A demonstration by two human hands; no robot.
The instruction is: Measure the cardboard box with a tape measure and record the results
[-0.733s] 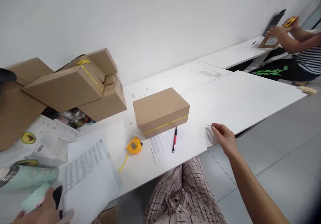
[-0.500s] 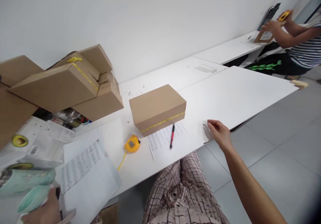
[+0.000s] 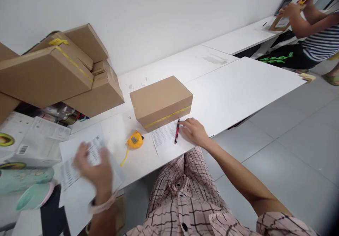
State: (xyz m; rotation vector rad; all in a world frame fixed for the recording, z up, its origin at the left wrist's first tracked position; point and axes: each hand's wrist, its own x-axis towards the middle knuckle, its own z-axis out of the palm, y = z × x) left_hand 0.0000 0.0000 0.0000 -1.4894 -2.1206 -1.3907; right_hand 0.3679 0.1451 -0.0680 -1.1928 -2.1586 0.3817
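Observation:
My right hand [image 3: 195, 132] is at the table's front edge, with its fingertips at the upper end of a red and black pen [image 3: 177, 133]. The pen lies on a printed sheet [image 3: 161, 139], partly under a closed cardboard box [image 3: 162, 100]. A yellow strip with marks runs along the box's front side. My left hand [image 3: 94, 165], blurred by motion, hovers over more printed papers [image 3: 106, 155] with fingers apart and nothing in it. Between the hands sits a yellow tape measure [image 3: 135, 139], a short length of its tape pulled out.
Stacked cardboard boxes [image 3: 45, 75] stand at left, above a white carton with avocado pictures [image 3: 39, 140]. A mint-green cup [image 3: 33, 197] and a patterned green bottle [image 3: 26, 179] are lower left. At far right, a co-worker's hands [image 3: 292, 10] hold a yellow tool over a box.
My right hand has moved left from the table edge to the pen. My left hand has left the mint-green cup and moved up and right over the papers. The view has shifted slightly.

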